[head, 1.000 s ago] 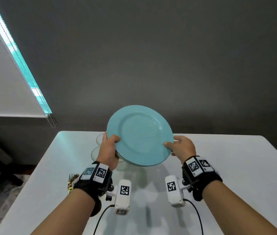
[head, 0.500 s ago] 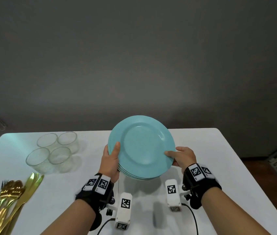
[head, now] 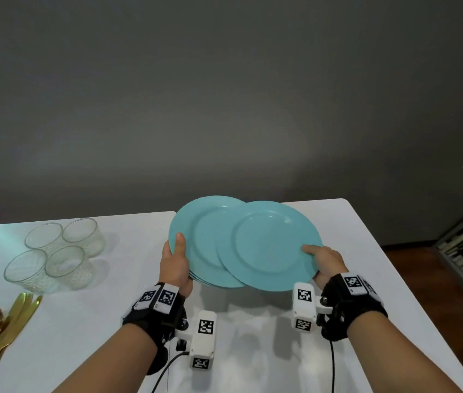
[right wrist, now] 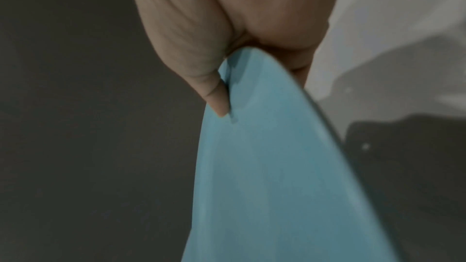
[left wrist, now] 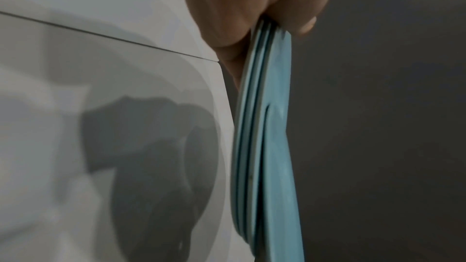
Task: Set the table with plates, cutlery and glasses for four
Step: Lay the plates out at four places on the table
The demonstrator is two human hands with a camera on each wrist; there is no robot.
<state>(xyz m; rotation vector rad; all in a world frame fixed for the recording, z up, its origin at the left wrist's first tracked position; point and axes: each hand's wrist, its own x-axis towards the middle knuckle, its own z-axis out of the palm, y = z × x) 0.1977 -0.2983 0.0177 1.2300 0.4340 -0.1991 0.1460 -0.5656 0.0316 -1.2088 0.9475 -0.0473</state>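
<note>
We are reaching both forearms forward over the table (head: 253, 336), each wrist wearing a black strap with a white camera block. Our left hand (head: 175, 266) is gripping the near-left rim of the plate stack (head: 201, 251), thumb (head: 180, 243) lying on top and fingers curled beneath. Our right hand (head: 325, 263) is pinching the right rim of the top plate (head: 267, 245), thumb on its upper face, fingers under it. Both hands are hanging above the table, not touching it.

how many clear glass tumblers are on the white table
4, clustered at the table's far left: two behind, two in front. None seem hidden.
</note>
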